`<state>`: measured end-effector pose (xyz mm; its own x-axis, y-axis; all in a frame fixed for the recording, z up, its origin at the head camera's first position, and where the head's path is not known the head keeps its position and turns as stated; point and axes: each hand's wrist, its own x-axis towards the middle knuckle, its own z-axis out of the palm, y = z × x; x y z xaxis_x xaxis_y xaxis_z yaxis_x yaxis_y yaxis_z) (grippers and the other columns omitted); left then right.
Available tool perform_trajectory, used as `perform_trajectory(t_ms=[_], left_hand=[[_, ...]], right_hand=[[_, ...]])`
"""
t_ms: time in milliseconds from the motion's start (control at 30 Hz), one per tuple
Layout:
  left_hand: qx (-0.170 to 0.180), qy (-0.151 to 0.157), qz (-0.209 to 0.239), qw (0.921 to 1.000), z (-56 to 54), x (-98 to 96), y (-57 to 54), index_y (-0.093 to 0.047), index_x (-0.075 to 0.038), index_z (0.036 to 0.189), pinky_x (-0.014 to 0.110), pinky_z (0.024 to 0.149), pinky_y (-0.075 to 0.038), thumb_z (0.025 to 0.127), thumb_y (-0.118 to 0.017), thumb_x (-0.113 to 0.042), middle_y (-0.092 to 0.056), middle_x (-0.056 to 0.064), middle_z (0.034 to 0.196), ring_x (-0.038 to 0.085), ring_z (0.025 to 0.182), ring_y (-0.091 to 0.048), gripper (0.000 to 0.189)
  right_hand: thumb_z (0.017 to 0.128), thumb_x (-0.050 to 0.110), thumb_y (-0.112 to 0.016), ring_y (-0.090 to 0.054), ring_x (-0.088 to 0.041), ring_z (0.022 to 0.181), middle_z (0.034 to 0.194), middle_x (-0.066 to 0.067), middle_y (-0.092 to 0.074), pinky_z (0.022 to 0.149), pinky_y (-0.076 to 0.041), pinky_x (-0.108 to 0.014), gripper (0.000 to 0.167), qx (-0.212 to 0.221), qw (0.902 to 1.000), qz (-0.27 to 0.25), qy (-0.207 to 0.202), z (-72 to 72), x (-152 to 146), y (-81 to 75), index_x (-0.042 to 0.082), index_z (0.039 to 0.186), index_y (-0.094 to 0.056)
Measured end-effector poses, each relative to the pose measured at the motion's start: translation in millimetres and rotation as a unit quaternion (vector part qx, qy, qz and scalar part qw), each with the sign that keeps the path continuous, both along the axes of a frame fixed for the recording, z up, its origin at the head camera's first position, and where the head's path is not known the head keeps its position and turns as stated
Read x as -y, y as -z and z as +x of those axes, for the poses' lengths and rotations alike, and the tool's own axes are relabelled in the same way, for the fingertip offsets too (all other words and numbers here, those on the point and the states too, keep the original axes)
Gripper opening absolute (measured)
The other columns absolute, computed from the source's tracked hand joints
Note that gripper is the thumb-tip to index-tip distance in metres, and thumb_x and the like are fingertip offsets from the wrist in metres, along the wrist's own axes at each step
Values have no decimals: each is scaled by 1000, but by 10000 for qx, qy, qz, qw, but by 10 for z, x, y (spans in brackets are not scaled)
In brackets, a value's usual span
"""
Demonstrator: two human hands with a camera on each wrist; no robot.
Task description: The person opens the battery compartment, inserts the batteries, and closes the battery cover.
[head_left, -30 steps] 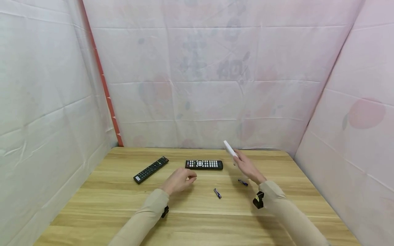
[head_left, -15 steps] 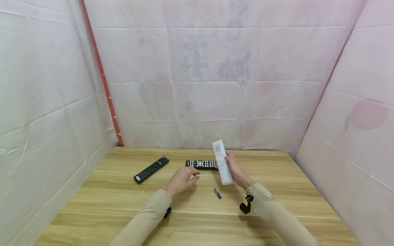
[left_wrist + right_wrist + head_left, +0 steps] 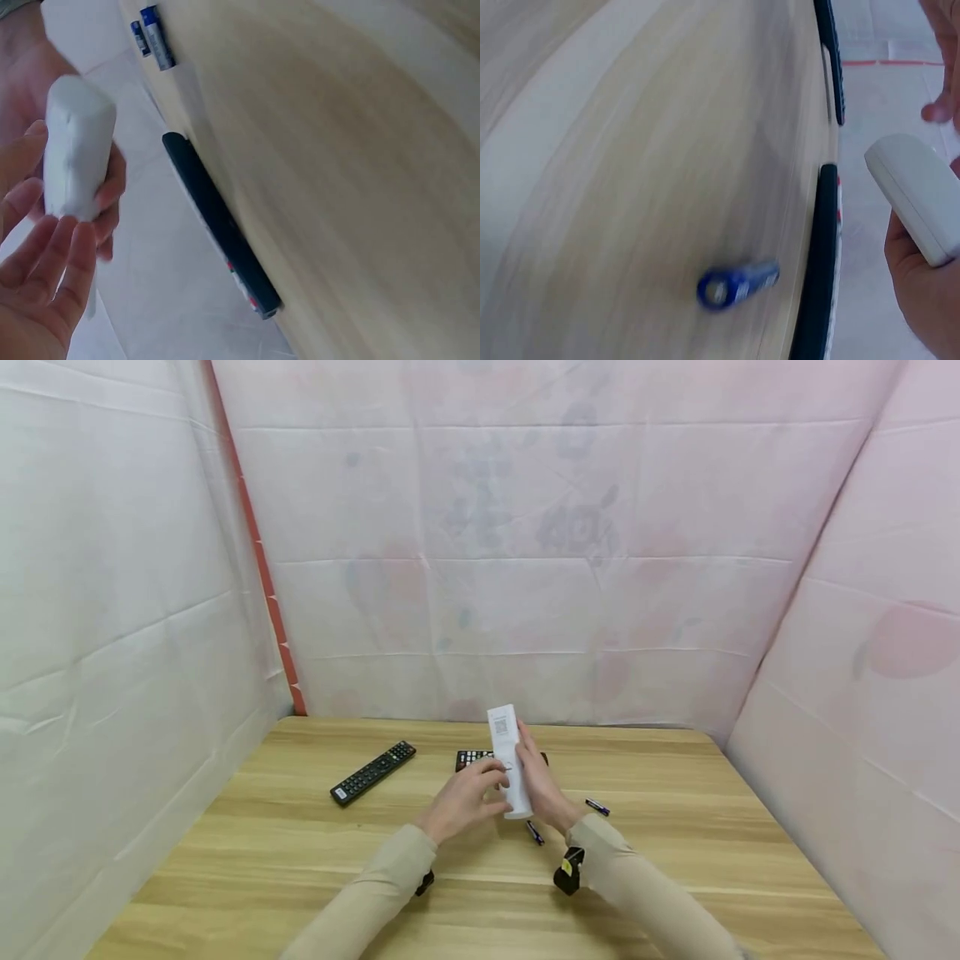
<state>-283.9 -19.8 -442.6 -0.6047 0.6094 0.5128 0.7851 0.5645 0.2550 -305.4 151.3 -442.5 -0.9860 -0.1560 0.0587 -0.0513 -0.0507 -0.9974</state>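
Note:
My right hand (image 3: 542,783) grips a long white remote control (image 3: 507,760) along its right side, raised over the table. Its back, with a printed square code, faces up in the head view. My left hand (image 3: 467,797) is at the remote's left side, fingers loosely bent; in the left wrist view its fingertips (image 3: 64,232) are at the white casing (image 3: 79,150), and light contact cannot be told for sure. Behind both hands lies a black remote (image 3: 474,757), partly hidden. One blue battery (image 3: 535,832) lies just below the hands, another battery (image 3: 597,807) to the right.
A second black remote (image 3: 372,772) lies slantwise on the left of the wooden table (image 3: 262,860). Pale cloth walls (image 3: 525,610) stand behind the table and on both sides.
My right hand has brought the white remote leftward and turned its back into view. My left hand has moved slightly right to meet it. The right-hand battery, hidden half a second ago, shows again.

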Motion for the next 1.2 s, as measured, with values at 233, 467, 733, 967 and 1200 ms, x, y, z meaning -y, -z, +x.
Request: perform_trajectory(t_ms=[233,467,733,967,1200], left_hand=[[-203,-105,158,9996,-20,14,69,-66,-14,98,24,83,-53,74,-87,-27,-55,1,117,13,102,-55,34],[-152,-180,90,9997,-31,6,70,-65,-15,98,23,82,-52,72,-89,-22,-52,2,115,12,100,-52,36],[-114,-131,93,9998,-30,1,52,-60,-15,94,24,81,-52,70,-90,-20,-50,3,111,13,97,-51,39],[55,-89,159,9998,-50,9,48,-54,-13,94,22,79,-52,66,-92,-18,-47,2,106,12,93,-50,47],[216,-206,53,9995,-29,-4,25,-50,-11,104,20,80,-54,68,-91,-20,-45,2,105,11,92,-52,56]], right_hand=[[109,32,-22,-53,-29,111,162,-3,-21,75,-51,-32,48,-191,9997,158,46,16,135,-19,49,153,-15],[109,31,-23,-55,-25,102,162,-10,-21,74,-51,-32,50,-411,9985,357,54,23,162,-31,45,155,-13],[109,25,-20,-54,-24,103,162,-16,-17,78,-50,-33,52,-470,9986,158,-176,151,176,-173,31,159,-7],[109,30,-21,-51,-28,112,164,-11,-15,81,-48,-33,50,-530,9982,267,-38,96,202,-63,38,158,-11],[109,34,-22,-49,-29,116,164,-7,-16,83,-46,-31,49,-544,9980,299,112,28,198,29,39,157,-11]])
